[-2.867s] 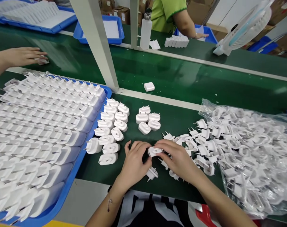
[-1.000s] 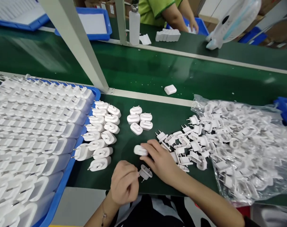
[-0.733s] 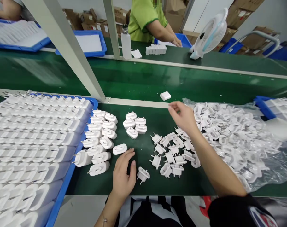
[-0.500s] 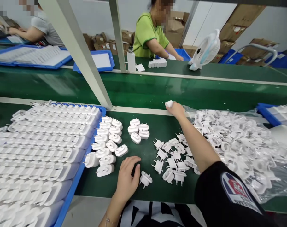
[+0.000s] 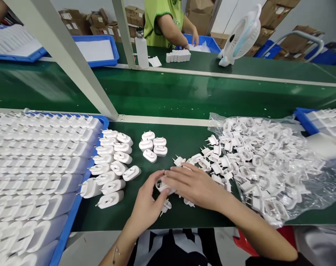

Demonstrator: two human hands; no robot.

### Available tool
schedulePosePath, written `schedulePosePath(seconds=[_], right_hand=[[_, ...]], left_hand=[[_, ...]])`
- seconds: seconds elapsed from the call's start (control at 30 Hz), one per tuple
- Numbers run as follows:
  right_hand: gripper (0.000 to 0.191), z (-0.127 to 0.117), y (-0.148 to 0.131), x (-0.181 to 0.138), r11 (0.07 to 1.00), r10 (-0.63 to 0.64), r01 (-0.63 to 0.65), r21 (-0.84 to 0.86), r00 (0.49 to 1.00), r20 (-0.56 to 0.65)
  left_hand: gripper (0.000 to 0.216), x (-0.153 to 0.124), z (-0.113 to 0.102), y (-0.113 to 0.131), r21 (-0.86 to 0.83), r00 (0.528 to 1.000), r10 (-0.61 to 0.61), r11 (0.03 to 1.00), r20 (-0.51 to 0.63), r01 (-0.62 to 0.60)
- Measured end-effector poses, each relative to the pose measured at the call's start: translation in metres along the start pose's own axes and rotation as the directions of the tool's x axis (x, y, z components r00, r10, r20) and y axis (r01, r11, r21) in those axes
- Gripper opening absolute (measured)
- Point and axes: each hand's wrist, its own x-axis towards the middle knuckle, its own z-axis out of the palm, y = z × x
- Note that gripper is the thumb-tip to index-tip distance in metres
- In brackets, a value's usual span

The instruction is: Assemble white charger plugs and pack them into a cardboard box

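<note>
2 hands meet over 1 white block (image 5: 160, 184), just above the worktop (image 5: 112, 220) and near its front edge. The left hand (image 5: 147, 202) has its grip closed round the block, thumb on one side and fingers on the other; the right hand (image 5: 194, 183) lies over the block with fingers extended, and whether it pinches anything beneath cannot be told. 1 loose plug piece (image 5: 165, 206) lies just beside the left thumb. Change noted: 0.5 s ago the right hand held a block out at the green channel (image 5: 157, 99); that arm is now drawn back, and the block between the hands is judged to be the same. 1 single unit (image 5: 132, 173), under the right hand 1.0 s ago, stands just beside the grouped units (image 5: 108, 178). Judged from this, handling has passed from that unit to the next block. Further out are 5 clustered units (image 5: 149, 156), the filled blue tray (image 5: 104, 120) to the left, and scattered plug pieces (image 5: 217, 168) running into a clear bag (image 5: 327, 195) to the right. Beyond the channel stand a bottle (image 5: 141, 50) and a fan (image 5: 240, 37); a co-worker's arm (image 5: 170, 31) reaches toward a blue bin (image 5: 211, 41).
</note>
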Motion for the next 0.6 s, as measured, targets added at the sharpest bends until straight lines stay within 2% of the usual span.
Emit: schedulePosePath(seconds=[0.13, 0.33, 0.47, 0.6], right_hand=[[0.037, 0.005, 0.021, -0.01, 0.972, 0.232, -0.231, -0.05, 0.973, -0.003], [0.038, 0.015, 0.022, -0.006, 0.961, 0.224, -0.189, -0.2, 0.959, 0.174], [0.028, 0.026, 0.017, 0.002, 0.92, 0.275, -0.219, -0.326, 0.952, 0.136], [0.016, 0.016, 0.016, 0.001, 0.925, 0.256, -0.21, -0.316, 0.96, 0.112]], left_hand=[[0.033, -0.006, -0.002, -0.019, 0.153, 1.0, 0.024, 0.988, -0.015, -0.022], [0.04, -0.013, 0.002, -0.032, 0.192, 1.0, 0.007, 0.981, -0.017, -0.004], [0.038, -0.016, 0.0, -0.035, 0.223, 0.998, 0.066, 0.973, -0.018, -0.06], [0.038, -0.015, -0.001, -0.043, 0.262, 0.992, 0.077, 0.964, -0.099, -0.048]])
